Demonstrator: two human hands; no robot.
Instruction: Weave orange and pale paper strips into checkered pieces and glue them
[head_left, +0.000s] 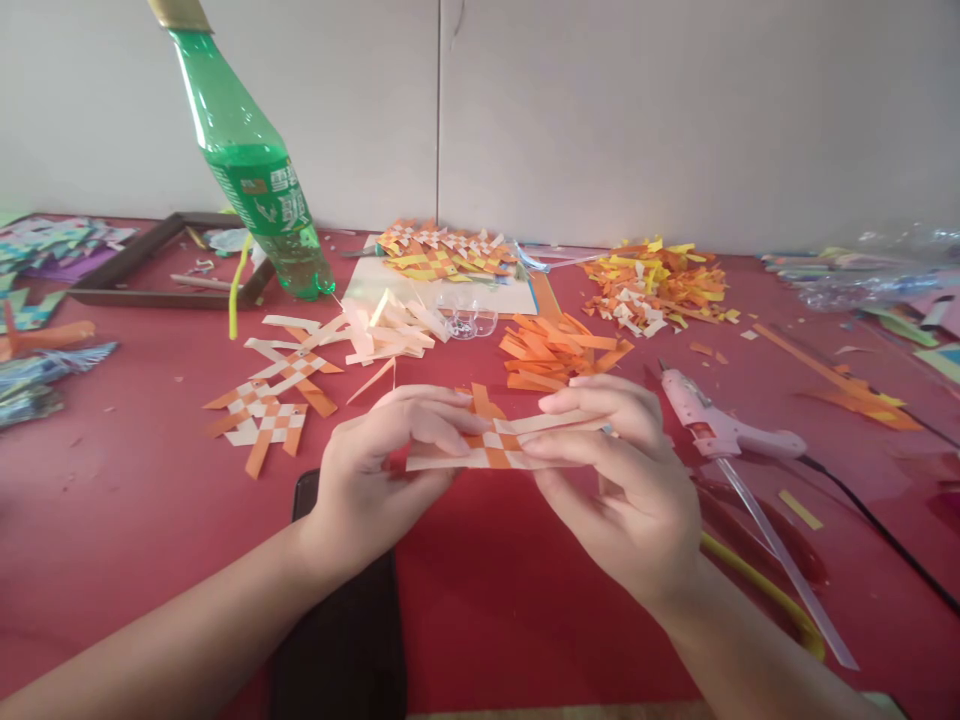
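Head view: I'm watching left hand point(367, 455) and right hand point(637, 495) pinching an orange-and-white paper weave point(496, 440).
Weave feel: looking light, bendy, easily torn.
Hold: I'm choosing its edges.

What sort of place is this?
Probably a papercraft workspace: the left hand and right hand hold a woven paper piece, with orange paper strips and a pink glue gun nearby.
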